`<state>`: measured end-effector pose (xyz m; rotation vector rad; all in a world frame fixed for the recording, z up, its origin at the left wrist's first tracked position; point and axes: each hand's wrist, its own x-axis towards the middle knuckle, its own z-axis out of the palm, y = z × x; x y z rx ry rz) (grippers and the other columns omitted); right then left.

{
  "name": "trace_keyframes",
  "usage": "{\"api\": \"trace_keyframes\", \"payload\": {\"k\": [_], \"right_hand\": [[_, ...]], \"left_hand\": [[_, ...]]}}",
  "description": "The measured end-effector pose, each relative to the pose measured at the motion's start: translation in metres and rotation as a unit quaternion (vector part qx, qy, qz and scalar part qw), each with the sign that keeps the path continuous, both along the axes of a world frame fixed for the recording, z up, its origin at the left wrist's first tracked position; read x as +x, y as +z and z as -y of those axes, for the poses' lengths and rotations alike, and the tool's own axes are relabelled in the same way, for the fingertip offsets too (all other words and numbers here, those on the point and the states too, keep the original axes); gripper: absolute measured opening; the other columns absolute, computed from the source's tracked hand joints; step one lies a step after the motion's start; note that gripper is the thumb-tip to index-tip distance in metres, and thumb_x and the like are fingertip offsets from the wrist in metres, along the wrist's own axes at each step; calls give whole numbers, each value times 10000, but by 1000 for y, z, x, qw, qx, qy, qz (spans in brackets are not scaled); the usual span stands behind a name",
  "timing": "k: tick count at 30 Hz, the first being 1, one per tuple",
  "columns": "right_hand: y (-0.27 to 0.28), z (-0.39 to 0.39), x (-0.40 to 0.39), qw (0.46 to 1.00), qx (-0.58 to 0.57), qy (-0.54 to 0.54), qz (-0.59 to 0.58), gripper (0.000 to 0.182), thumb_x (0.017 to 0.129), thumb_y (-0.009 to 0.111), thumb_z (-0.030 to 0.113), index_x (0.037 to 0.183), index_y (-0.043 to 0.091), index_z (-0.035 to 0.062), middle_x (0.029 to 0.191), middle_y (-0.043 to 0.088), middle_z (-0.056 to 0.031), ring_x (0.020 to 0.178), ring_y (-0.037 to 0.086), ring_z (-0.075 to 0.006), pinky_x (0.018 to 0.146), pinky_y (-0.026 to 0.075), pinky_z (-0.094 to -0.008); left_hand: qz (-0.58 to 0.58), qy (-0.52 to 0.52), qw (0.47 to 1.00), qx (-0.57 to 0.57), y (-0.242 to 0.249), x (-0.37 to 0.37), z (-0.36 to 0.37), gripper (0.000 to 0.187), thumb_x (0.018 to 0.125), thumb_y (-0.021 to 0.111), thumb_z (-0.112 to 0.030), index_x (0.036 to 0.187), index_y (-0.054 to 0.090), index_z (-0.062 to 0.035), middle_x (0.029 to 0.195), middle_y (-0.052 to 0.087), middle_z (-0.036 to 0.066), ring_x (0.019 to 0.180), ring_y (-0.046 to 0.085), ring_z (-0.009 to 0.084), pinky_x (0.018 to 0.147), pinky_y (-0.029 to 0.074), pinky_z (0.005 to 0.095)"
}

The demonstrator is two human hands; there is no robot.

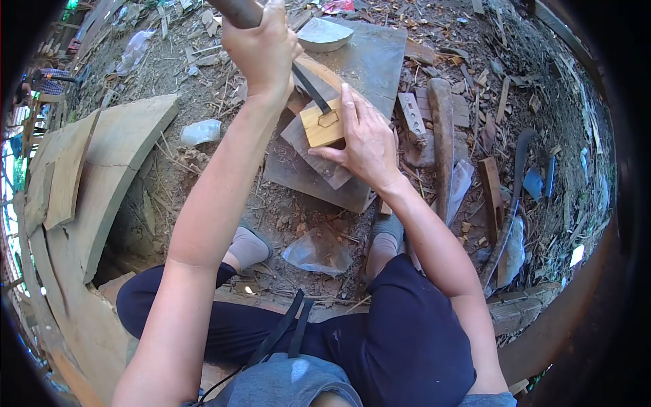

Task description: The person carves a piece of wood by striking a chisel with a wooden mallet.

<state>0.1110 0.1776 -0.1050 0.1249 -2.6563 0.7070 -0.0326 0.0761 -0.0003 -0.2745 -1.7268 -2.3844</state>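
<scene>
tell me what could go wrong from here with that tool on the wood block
The tool, gripped in the left hand, meets the block close to the fingers of the right hand, so a slip could hurt them. The block might also shift under a hard push, since only the right hand appears to steady it.

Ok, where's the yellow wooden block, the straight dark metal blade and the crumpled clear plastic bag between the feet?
Yellow wooden block (314, 131): head view, its upper face.
Dark metal blade (310, 86): head view, midway along it.
Clear plastic bag (316, 254): head view, its middle.
</scene>
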Motion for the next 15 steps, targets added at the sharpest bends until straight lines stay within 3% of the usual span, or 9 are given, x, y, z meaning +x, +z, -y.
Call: {"api": "trace_keyframes", "payload": {"k": [3, 6, 8, 9, 10, 12, 13, 14, 15], "right_hand": [[1, 1, -2, 1000, 3, -8, -2, 1245, 616, 863, 583, 1508, 306, -83, 1293, 580, -242, 1158, 625, -361, 992, 510, -425], [5, -5, -2, 1000, -11, 8, 24, 1189, 682, 826, 615, 1500, 322, -87, 1353, 547, -276, 1223, 588, -392, 1036, 483, -431], [4, -17, -5, 981, -163, 57, 84, 1049, 823, 754, 589, 1505, 326, -84, 1431, 498, -295, 1320, 524, -395, 1101, 428, -428], [7, -29, -6, 923, -367, 55, 98, 905, 932, 675, 513, 1518, 317, -76, 1483, 464, -288, 1393, 461, -370, 1148, 371, -419], [0, -44, -6, 894, -447, 6, 39, 813, 964, 649, 456, 1512, 347, -63, 1476, 483, -260, 1384, 468, -331, 1155, 356, -416], [-8, -82, 12, 901, -386, -195, 16, 652, 968, 644, 356, 1428, 464, -69, 1405, 535, -259, 1354, 479, -332, 1150, 348, -430], [-45, -113, 27, 934, -222, -279, 8, 665, 935, 674, 356, 1409, 482, -68, 1352, 557, -271, 1318, 495, -377, 1133, 358, -441], [-88, -139, 48, 926, -100, -357, 68, 728, 903, 694, 383, 1428, 454, -60, 1347, 540, -277, 1284, 499, -416, 1115, 372, -466], [-120, -148, 71, 914, -55, -388, 107, 751, 891, 699, 388, 1446, 432, -42, 1362, 523, -280, 1288, 492, -426, 1110, 371, -484]], "left_hand": [[-19, -7, 1000, -2, 5, 7, -1, 199, 946, 645, -39, 907, 450, -55, 613, 484, 11, 411, 413, 72, 367, 308, 231], [-51, 13, 998, -42, 10, 30, -13, 196, 948, 639, -28, 935, 445, -55, 631, 513, 26, 421, 450, 74, 366, 333, 238], [-129, 39, 984, -113, -5, 26, -14, 195, 950, 636, -25, 945, 444, -55, 641, 525, 32, 428, 467, 78, 368, 346, 238], [-202, 69, 960, -182, -10, 24, -13, 194, 953, 634, -22, 956, 443, -55, 651, 538, 38, 435, 484, 81, 370, 359, 239], [-207, 59, 961, -171, -9, 28, -14, 195, 953, 634, -21, 954, 442, -57, 665, 549, 41, 440, 495, 86, 375, 373, 234], [-178, 47, 973, -137, -6, 35, -11, 196, 952, 631, -14, 952, 441, -60, 665, 549, 39, 442, 494, 85, 375, 372, 234], [-147, 29, 983, -104, -5, 37, -10, 196, 951, 628, -7, 950, 440, -63, 666, 548, 38, 444, 494, 83, 375, 371, 233], [-162, 53, 979, -115, -8, 37, -8, 198, 947, 618, 10, 941, 437, -69, 668, 549, 35, 448, 493, 77, 375, 366, 231], [-167, 55, 978, -110, -10, 37, -6, 198, 947, 618, 10, 941, 437, -69, 668, 549, 35, 448, 493, 77, 375, 366, 231]]}}
